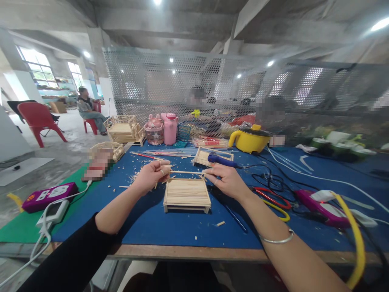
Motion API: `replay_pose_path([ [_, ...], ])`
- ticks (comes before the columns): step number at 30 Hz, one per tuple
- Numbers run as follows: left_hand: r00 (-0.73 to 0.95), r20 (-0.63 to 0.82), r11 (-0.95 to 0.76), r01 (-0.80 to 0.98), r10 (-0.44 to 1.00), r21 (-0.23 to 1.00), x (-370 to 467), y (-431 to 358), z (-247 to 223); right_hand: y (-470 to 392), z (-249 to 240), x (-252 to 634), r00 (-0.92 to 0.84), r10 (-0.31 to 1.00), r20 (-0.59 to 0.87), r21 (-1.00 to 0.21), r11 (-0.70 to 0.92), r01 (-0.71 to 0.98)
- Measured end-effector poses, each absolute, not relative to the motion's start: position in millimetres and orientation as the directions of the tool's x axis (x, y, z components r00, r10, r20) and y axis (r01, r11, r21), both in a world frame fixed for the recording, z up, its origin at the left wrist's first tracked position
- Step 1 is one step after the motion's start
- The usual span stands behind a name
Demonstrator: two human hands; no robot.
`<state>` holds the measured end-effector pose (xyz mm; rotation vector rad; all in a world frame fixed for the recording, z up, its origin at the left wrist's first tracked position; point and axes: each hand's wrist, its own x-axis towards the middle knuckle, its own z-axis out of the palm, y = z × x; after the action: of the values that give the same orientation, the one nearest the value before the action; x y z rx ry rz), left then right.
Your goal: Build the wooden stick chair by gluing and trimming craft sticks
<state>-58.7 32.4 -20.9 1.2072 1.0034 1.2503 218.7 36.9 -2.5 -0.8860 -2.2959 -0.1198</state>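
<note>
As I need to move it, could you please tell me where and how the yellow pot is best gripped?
Probably by its handle, coming from the left: it juts out on that side of the yellow pot and curves downward, offering a natural hold.

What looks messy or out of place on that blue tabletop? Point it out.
Wooden scraps lie scattered across the blue tabletop, thickest near the left hand, like uncollected litter. Right of the right hand, black cable lies in a messy tangle.
</note>
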Motion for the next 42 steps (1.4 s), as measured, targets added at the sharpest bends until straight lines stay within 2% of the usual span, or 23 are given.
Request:
replay_pose_path([
  [16, 0.086, 0.083, -0.072, -0.126, 0.993, 0.989, -58, 32, -20, 35, -2, 217, -0.524, 0.576, 0.627, -0.155, 0.751, 0.641],
  [21, 0.085, 0.111, -0.101, -0.116, 0.99, 0.988, -58, 32, -21, 36, -3, 218, -0.534, 0.571, 0.624, -0.14, 0.754, 0.642],
  [31, 0.046, 0.077, -0.07, -0.141, 0.996, 0.987, -58, 26, -10, 38, -2, 219, -0.552, 0.548, 0.629, -0.108, 0.765, 0.635],
  [35, 0.063, 0.113, -0.108, -0.072, 0.992, 0.992, -57, 23, -8, 38, -3, 220, -0.551, 0.56, 0.618, -0.112, 0.757, 0.643],
  [42, 0.048, 0.181, -0.176, -0.098, 0.982, 0.98, -52, 24, -9, 37, -3, 219, -0.551, 0.574, 0.606, -0.118, 0.75, 0.651],
])
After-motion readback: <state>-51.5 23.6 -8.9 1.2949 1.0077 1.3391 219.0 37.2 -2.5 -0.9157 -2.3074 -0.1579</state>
